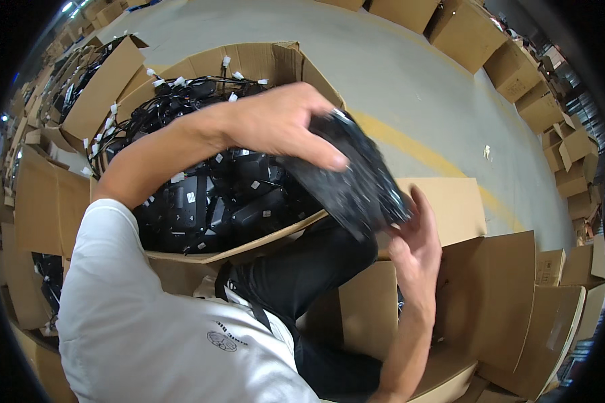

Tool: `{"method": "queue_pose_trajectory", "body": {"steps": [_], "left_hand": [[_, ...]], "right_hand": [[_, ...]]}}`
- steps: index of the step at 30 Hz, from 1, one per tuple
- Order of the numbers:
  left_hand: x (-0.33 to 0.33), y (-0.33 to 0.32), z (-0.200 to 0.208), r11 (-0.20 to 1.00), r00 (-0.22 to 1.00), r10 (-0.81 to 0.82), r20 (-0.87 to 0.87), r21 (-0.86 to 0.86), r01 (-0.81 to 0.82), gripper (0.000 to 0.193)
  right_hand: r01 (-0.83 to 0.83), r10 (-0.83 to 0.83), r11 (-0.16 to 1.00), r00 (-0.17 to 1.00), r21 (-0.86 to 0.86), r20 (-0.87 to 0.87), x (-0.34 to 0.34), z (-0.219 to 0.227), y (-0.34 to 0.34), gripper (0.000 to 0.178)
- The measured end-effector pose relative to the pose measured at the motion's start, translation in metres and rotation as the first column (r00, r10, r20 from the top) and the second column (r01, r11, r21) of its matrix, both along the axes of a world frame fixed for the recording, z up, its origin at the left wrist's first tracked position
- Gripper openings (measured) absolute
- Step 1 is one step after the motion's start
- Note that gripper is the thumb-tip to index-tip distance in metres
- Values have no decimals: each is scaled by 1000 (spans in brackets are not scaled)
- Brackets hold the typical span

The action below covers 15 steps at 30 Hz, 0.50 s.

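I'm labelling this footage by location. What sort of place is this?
Probably a warehouse or workshop: many cardboard boxes, one filled with black cabled devices, and a yellow line on the grey floor.

Motion blurs the black package (356,178) between the hands, smearing its surface detail. It hides most of the left hand's (282,124) fingers; whether the right hand (417,242) grips its end is unclear. The left forearm (171,148) covers some black devices (191,201). Below the right hand, a carton's (370,302) contents are mostly hidden.
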<state>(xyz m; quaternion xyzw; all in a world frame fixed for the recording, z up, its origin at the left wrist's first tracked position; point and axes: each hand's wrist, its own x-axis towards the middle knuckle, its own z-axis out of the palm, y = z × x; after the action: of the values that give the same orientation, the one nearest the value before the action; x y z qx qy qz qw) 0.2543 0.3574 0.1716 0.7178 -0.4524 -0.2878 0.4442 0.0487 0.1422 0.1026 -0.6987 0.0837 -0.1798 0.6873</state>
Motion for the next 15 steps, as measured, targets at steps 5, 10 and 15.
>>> {"method": "queue_pose_trajectory", "body": {"steps": [5,10,15], "left_hand": [[20,-28,-45,951,731,-106,-674,-284,-124,51],[64,-16,-174,909,992,106,73,397,-127,36],[68,-30,-213,894,719,53,693,287,-343,18]], "right_hand": [[113,-106,979,993,168,-47,-1,7,-1,60],[436,-446,850,894,294,-37,-62,-1,-62,43],[589,-601,766,798,258,-39,-114,-7,-78,39]]}}
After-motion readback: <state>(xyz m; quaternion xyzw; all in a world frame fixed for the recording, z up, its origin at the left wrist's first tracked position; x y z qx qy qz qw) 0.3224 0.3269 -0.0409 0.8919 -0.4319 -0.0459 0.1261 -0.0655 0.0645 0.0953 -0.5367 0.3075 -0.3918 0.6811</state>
